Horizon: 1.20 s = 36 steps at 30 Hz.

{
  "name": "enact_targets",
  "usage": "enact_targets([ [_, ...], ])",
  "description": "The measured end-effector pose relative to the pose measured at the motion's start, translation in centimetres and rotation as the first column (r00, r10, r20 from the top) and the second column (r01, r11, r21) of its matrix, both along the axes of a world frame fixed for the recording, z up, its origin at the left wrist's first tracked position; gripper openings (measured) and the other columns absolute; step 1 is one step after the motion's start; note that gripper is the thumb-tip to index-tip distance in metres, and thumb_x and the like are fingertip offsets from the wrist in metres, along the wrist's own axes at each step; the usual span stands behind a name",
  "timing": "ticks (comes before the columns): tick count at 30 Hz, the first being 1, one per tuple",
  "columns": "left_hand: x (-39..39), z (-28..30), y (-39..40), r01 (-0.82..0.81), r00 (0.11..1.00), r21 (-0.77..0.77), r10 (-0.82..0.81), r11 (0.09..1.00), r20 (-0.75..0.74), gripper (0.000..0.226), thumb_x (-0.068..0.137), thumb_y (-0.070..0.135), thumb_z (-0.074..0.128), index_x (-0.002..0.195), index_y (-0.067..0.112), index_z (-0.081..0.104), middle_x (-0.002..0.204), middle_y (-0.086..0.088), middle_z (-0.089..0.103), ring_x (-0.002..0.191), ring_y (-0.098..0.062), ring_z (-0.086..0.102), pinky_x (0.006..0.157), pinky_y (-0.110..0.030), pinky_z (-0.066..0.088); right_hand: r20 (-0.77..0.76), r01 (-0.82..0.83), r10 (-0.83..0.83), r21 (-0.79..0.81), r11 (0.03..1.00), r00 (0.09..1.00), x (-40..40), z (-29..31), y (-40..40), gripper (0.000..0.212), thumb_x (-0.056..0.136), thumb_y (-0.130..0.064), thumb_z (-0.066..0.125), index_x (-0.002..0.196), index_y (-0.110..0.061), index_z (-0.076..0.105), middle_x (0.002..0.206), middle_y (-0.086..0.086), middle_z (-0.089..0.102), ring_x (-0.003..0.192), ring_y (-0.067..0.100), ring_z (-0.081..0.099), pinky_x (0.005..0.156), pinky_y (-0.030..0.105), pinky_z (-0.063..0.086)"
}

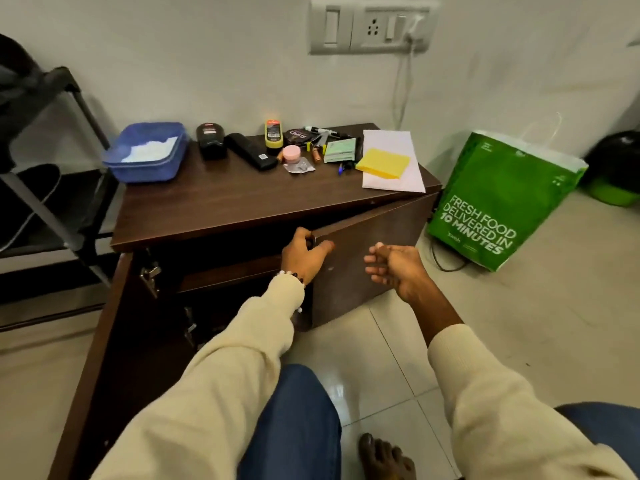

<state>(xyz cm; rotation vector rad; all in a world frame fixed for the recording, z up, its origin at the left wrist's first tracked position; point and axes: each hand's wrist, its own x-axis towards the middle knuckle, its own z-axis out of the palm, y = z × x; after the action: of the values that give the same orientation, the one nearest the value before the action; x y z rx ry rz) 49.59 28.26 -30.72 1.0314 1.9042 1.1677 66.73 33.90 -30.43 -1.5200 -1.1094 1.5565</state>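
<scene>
Tiled floor (519, 323) and white wall (207, 64) back a dark cabinet (221, 209). We note a blue tub (145, 157) above-left of our left hand (304, 254), which grips the top edge of the ajar cabinet door (381, 223). Just right, our right hand (394, 268) hovers before the door, loosely curled, empty. Farther right: green bag (502, 202).

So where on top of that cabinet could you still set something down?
The whole front strip of the cabinet top is bare, from the blue tub across to the white paper. The back row is crowded: black remote, pink jar, yellow pad. Floor tiles between the open door and green bag are also free.
</scene>
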Motion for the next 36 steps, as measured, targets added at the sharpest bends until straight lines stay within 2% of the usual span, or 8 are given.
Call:
enact_targets([
  [5,3.4,-0.6,-3.5,0.022,1.0,0.186,-0.023,0.982,0.004,0.043,0.095,0.044,0.053,0.069,0.009,0.052,0.063,-0.003,0.049,0.06,-0.011,0.044,0.058,-0.025,0.036,-0.105,0.151,-0.155,-0.046,0.988,0.982,2.1,1.1,1.1,0.048,0.082,-0.055,0.063,0.112,-0.018,0.056,0.103,0.004,0.061,0.086,0.02,0.06,0.069,0.036,0.055],
  [9,5.6,-0.2,-4.1,0.144,0.981,0.188,-0.165,0.972,0.104,0.046,0.099,0.035,0.049,0.068,0.006,0.065,0.069,-0.01,0.066,0.066,-0.017,0.064,0.069,-0.033,0.055,-0.083,-0.125,0.115,-0.135,0.983,0.99,5.4,2.2,1.7,0.078,0.063,-0.059,0.077,0.126,-0.022,0.049,0.118,0.009,0.055,0.104,0.035,0.058,0.074,0.055,0.054],
  [16,12.9,-0.7,-4.7,0.454,0.802,0.126,-0.466,0.882,0.374,0.03,0.101,0.018,0.046,0.124,0.018,0.064,0.094,-0.009,0.074,0.095,-0.02,0.07,0.086,-0.027,0.054,0.083,-0.201,0.213,-0.129,0.971,0.974,10.9,3.4,2.1,0.036,0.081,-0.031,0.071,0.112,-0.014,0.063,0.11,0.009,0.059,0.096,0.032,0.06,0.072,0.046,0.054],
  [19,16.9,-1.2,-3.4,0.525,0.737,0.09,-0.504,0.847,0.451,0.036,0.099,0.012,0.049,0.132,0.022,0.056,0.108,-0.005,0.07,0.1,-0.017,0.067,0.077,-0.015,0.051,0.166,-0.198,0.223,-0.156,0.968,0.961,14.3,4.5,1.9,0.036,0.083,-0.033,0.069,0.111,-0.011,0.065,0.108,0.008,0.063,0.1,0.032,0.059,0.088,0.051,0.048],
  [21,19.4,-1.7,-2.2,0.535,0.743,0.068,-0.507,0.842,0.437,0.039,0.096,0.014,0.053,0.133,0.025,0.056,0.119,-0.001,0.067,0.104,-0.015,0.062,0.09,-0.025,0.049,0.17,-0.184,0.214,-0.175,0.967,0.962,16.9,5.3,1.8,0.021,0.088,-0.026,0.064,0.102,-0.011,0.065,0.101,0.007,0.064,0.096,0.029,0.059,0.089,0.048,0.048],
  [28,24.4,-1.2,0.5,0.595,0.698,0.032,-0.536,0.803,0.475,0.058,0.095,-0.001,0.045,0.145,0.028,0.039,0.148,0.003,0.042,0.133,-0.017,0.04,0.113,-0.039,0.031,0.024,0.114,-0.112,-0.139,0.984,0.993,23.4,3.9,-0.8,0.017,0.097,-0.022,0.049,0.092,-0.012,0.062,0.086,0.004,0.063,0.079,0.015,0.059,0.068,0.03,0.049],
  [32,25.5,-0.6,1.3,0.632,0.652,0.027,-0.55,0.775,0.521,0.063,0.096,-0.004,0.041,0.148,0.031,0.034,0.153,0.006,0.034,0.125,-0.012,0.04,0.11,-0.042,0.031,-0.036,0.302,-0.308,-0.106,0.947,0.951,24.7,2.7,-1.1,0.015,0.095,-0.024,0.055,0.088,-0.011,0.06,0.085,0.007,0.061,0.079,0.019,0.059,0.082,0.035,0.05],
  [36,24.8,0.0,2.2,0.657,0.636,-0.002,-0.554,0.754,0.537,0.066,0.096,-0.006,0.04,0.15,0.03,0.028,0.153,0.009,0.034,0.13,-0.013,0.039,0.106,-0.05,0.034,0.053,0.445,-0.443,-0.043,0.894,0.895,24.2,3.1,-0.5,0.012,0.092,-0.021,0.058,0.086,-0.01,0.059,0.079,0.007,0.063,0.071,0.021,0.061,0.063,0.034,0.052],
])
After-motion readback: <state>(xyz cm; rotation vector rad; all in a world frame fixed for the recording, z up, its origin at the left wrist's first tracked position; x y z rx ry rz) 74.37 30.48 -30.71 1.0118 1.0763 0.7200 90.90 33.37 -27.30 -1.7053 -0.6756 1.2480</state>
